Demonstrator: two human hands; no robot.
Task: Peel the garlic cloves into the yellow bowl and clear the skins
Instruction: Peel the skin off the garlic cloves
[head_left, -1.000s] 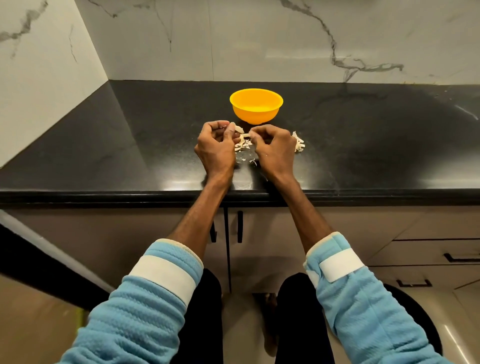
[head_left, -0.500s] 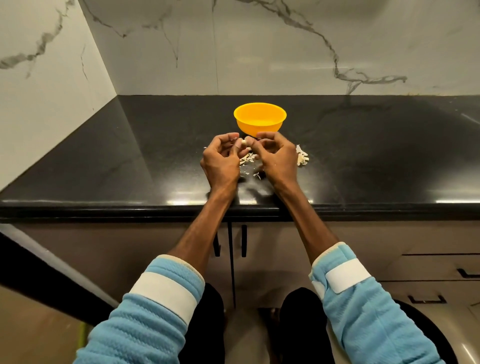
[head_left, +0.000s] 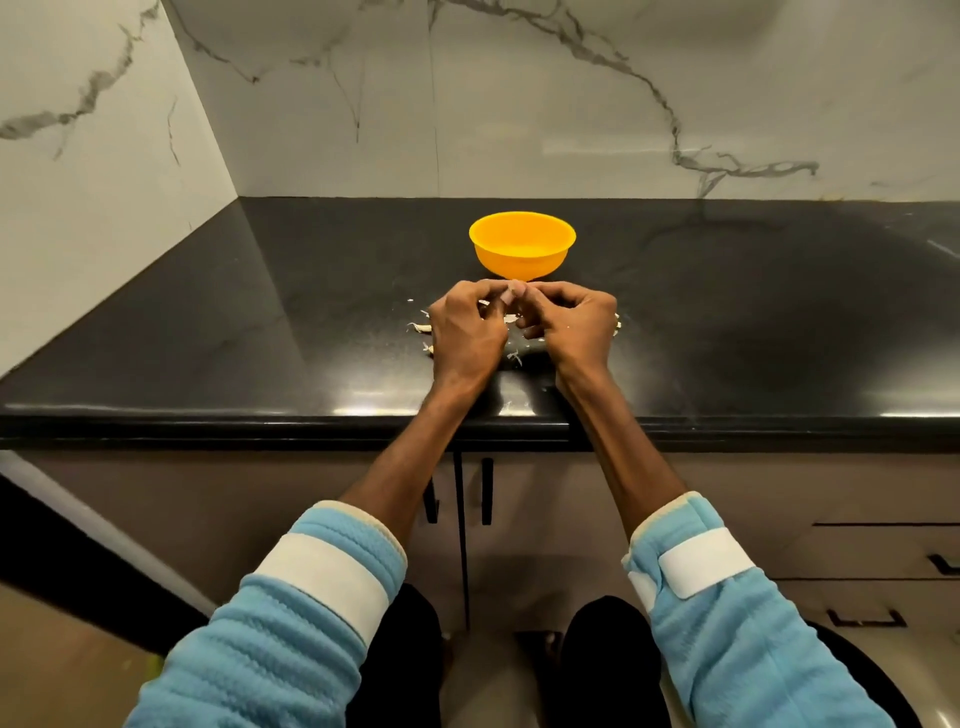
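The yellow bowl (head_left: 522, 244) stands upright on the black counter, just beyond my hands. My left hand (head_left: 465, 335) and my right hand (head_left: 569, 327) meet fingertip to fingertip in front of it, both with curled fingers pinching a small pale garlic clove (head_left: 511, 297) between them. Loose garlic skins (head_left: 421, 327) lie on the counter around and under the hands, partly hidden by them. More skins (head_left: 617, 323) peek out to the right of the right hand. What lies inside the bowl cannot be seen from here.
The black counter (head_left: 260, 322) runs left to a marble side wall and back to a marble backsplash. Its front edge (head_left: 208, 421) lies just below my wrists. Cabinet doors with dark handles (head_left: 485, 491) and drawers sit below.
Both hands have drawn closer together at the fingertips, still working the clove. The view has tilted so the bowl and the hands sit lower in the frame.
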